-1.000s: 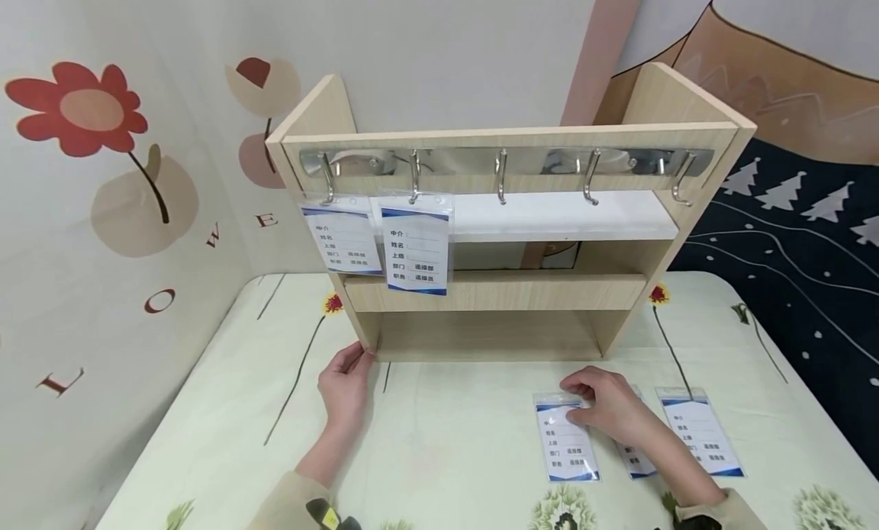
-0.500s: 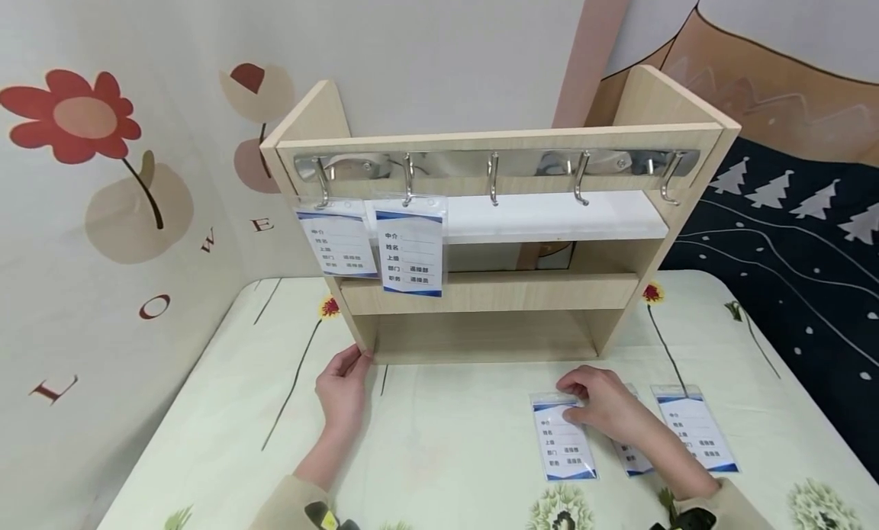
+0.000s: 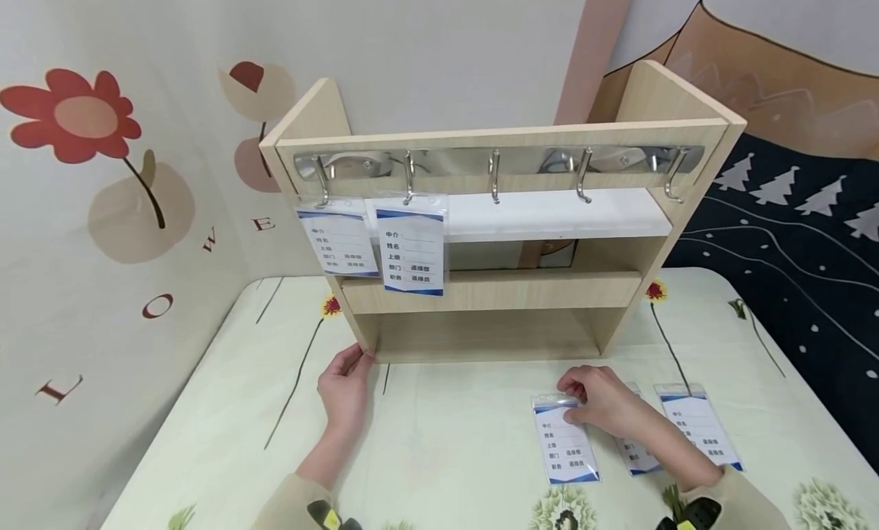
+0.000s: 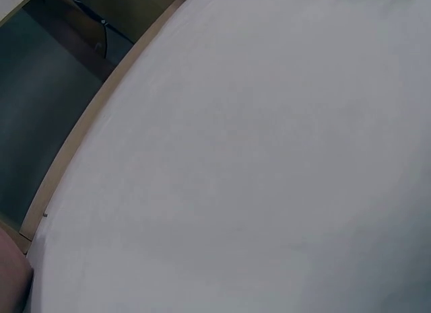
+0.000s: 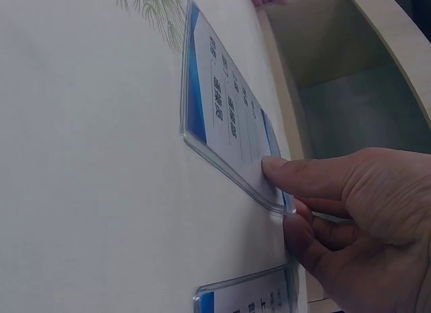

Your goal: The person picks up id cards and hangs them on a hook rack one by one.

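Note:
My right hand pinches the top edge of a clear-sleeved badge between thumb and fingers. In the right wrist view this badge tilts a little, its top edge between thumb and fingertips. My left hand grips the lower left front corner of a small wooden shelf. Only a bit of the left hand shows in the left wrist view. Two more badges lie on the cloth: one badge partly behind the right hand and wrist, another badge farther right.
A metal rail with several hooks runs along the shelf's top board. From its two leftmost hooks hang a left badge and a second badge, slightly overlapping. A flowered cloth covers the table; printed curtains hang behind.
The head view has shifted slightly. Both hands keep their places, and the badges stay where they were.

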A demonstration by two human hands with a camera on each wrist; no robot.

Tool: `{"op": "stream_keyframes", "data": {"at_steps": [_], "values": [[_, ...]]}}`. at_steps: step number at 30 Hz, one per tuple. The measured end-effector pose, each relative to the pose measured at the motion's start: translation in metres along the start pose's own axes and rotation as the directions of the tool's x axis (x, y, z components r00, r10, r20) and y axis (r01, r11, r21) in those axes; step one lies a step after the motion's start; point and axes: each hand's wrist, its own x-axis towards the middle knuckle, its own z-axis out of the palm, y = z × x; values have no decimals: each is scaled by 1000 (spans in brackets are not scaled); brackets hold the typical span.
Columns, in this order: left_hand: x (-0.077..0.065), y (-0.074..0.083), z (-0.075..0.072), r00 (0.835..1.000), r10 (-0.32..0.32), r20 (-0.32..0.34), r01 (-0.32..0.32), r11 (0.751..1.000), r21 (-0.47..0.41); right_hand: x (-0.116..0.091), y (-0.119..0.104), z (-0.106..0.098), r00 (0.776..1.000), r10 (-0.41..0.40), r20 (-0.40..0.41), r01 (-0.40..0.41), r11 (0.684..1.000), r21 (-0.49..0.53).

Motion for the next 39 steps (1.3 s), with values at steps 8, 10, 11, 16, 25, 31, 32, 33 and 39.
{"op": "stream_keyframes", "data": {"at_steps": [8,10,11,16,25,31,32,33,39], "values": [[1,-2,-1,1000,24,12,-24,1000,-4,0,-2,1,1000,25,17,-25,999,20],[1,-2,-1,1000,25,9,-25,1000,-4,0,-2,3,1000,21,17,-21,1000,9],[1,-2,-1,1000,26,8,-26,1000,-7,-1,-3,3,1000,21,17,-21,1000,5],[1,-2,-1,999,31,9,-31,999,-22,0,-4,4,1000,23,20,-23,1000,1],[1,-1,-2,999,34,12,-33,999,-25,0,-7,4,1000,17,17,-17,1000,-7],[2,-2,-3,1000,28,11,-28,1000,-10,-2,-5,6,1000,20,20,-21,999,35],[2,-3,-3,1000,23,11,-23,1000,-9,-2,-4,6,1000,14,21,-15,999,48],[2,-3,-3,1000,20,10,-20,1000,-7,-3,-2,6,1000,5,21,-6,998,61],[2,-4,-1,1000,11,6,-11,1000,-15,-6,3,1,999,-42,23,38,988,148]]}}
